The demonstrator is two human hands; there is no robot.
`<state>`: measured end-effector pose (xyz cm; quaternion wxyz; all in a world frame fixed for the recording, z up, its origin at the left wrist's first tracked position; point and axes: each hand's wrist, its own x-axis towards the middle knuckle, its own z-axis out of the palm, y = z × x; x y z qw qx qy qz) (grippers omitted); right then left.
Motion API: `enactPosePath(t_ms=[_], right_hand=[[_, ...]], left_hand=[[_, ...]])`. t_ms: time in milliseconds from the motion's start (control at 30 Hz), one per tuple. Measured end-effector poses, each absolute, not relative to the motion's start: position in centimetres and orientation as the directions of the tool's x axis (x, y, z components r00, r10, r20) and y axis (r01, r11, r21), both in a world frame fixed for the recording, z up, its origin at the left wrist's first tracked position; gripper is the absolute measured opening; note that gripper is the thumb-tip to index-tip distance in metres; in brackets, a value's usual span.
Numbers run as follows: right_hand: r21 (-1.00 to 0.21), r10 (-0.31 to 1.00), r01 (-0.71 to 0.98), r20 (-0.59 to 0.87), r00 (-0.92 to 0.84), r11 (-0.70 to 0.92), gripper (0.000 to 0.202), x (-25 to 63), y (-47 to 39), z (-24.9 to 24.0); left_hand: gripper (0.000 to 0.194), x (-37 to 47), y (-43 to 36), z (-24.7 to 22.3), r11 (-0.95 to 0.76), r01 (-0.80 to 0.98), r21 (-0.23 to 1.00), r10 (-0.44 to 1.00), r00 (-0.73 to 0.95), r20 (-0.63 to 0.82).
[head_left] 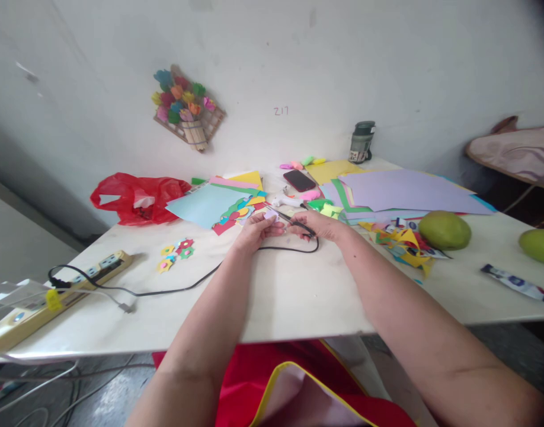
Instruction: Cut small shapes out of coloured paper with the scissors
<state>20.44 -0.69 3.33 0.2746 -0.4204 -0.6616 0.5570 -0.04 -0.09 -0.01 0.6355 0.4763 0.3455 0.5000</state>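
Near the middle of the frame, the left hand (259,231) pinches 1 small lilac paper piece (271,216) between its fingertips, while just beside it the right hand (308,225), fingers curled through the handles, grips 1 pair of scissors (294,222), blades pointing left.

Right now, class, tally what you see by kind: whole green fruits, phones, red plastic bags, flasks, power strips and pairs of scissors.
Fruits: 2
Phone: 1
Bag: 1
Flask: 1
Power strip: 1
Scissors: 1
Total: 7
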Motion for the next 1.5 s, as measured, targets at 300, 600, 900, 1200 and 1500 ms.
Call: enactPosePath(t_ms=[300, 600, 900, 1200, 1500], right_hand=[[-0.97, 0.845, 0.243, -0.108, -0.523, 0.027, 0.013, 20.5, -0.7, 3.4], [-0.968, 0.841, 0.241, -0.079, -0.535, 0.063, 0.018, 20.7, -0.3, 2.8], [-0.967, 0.849, 0.248, -0.082, -0.522, 0.059, 0.013, 20.5, -0.4, 3.0], [-0.97, 0.858, 0.233, -0.059, -0.511, 0.072, 0.022, 20.1, -1.3, 3.8], [-0.97, 0.867, 0.232, -0.057, -0.495, 0.069, 0.022, 19.9, -1.5, 4.0]], left_hand=[[0.024, 0.0, -0.3, 0.3, 0.042, -0.301, 0.953, 0.966, 0.257, 0.039], [0.025, 0.1, -0.7, 0.5, 0.068, -0.307, 0.949, 0.964, 0.267, 0.017], [0.023, 0.1, -0.3, 0.3, 0.058, -0.308, 0.95, 0.962, 0.27, 0.029], [0.023, 0.2, -0.4, 0.3, 0.067, -0.302, 0.951, 0.96, 0.28, 0.021], [0.02, 0.3, -0.6, 0.5, 0.083, -0.296, 0.952, 0.964, 0.267, -0.001]])
